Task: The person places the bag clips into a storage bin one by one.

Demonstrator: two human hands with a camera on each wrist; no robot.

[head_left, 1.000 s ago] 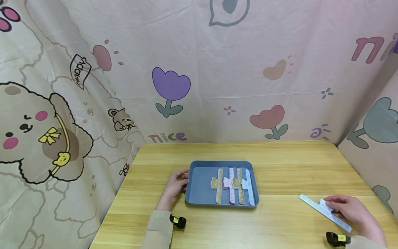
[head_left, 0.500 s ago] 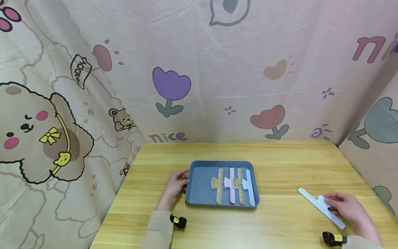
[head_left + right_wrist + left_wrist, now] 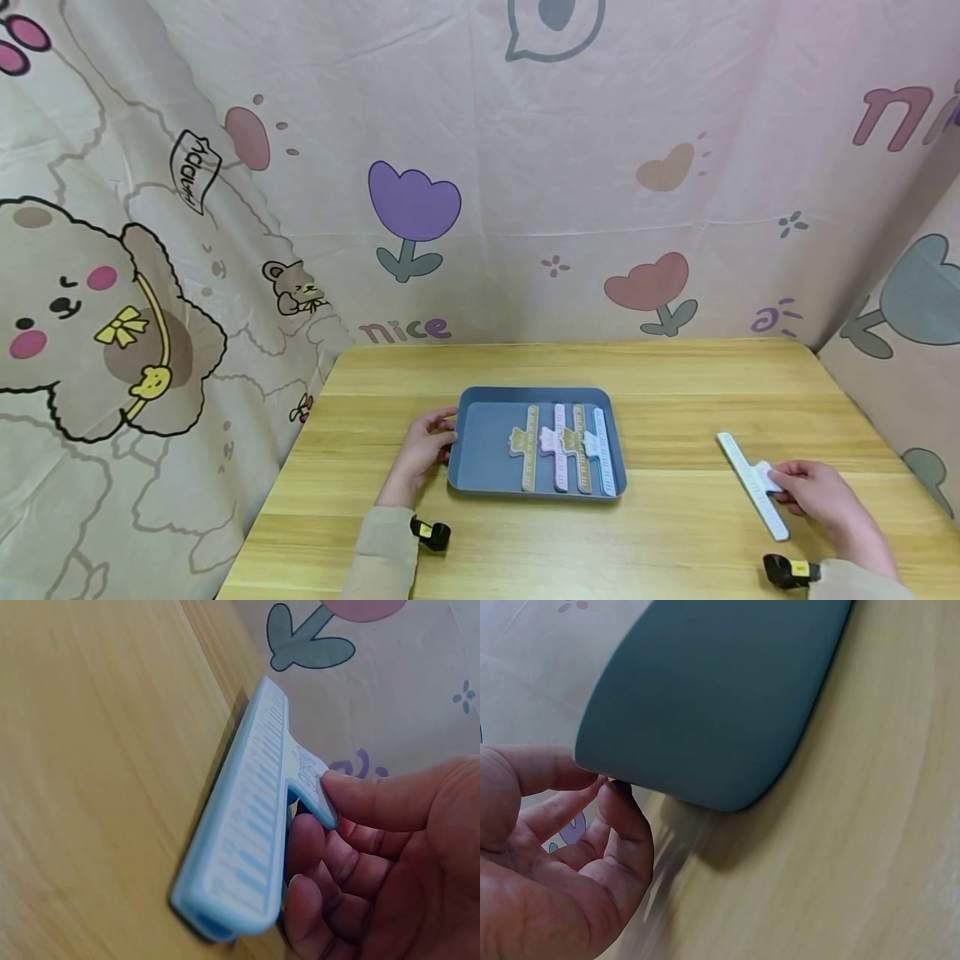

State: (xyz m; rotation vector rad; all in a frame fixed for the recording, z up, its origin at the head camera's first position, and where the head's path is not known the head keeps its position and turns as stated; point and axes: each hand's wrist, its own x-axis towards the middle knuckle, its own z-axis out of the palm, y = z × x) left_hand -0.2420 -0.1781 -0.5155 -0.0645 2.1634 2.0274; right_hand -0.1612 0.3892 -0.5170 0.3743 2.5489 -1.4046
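On the right side of the table, my right hand (image 3: 821,496) pinches a light blue long music clip (image 3: 752,486) by its handle tab, thumb on top and curled fingers beneath. Piano keys are printed along the clip's bar (image 3: 247,825) in the right wrist view. My left hand (image 3: 423,450) pinches the left rim of a blue-grey tray (image 3: 480,442). The left wrist view shows thumb and finger meeting at the tray's edge (image 3: 697,712). Inside the tray lie several similar clips side by side: a yellowish clip (image 3: 530,450), a pink clip (image 3: 560,450), another yellowish clip (image 3: 582,450) and a blue clip (image 3: 604,454).
The wooden table (image 3: 675,392) runs back to a printed cloth (image 3: 525,183), which also hangs along the left and right sides. Black wrist cameras sit at each sleeve, such as the left camera (image 3: 431,535).
My right hand has moved a little left with the light blue clip, which has turned from diagonal to more upright in view. My left hand and the tray have stayed put.
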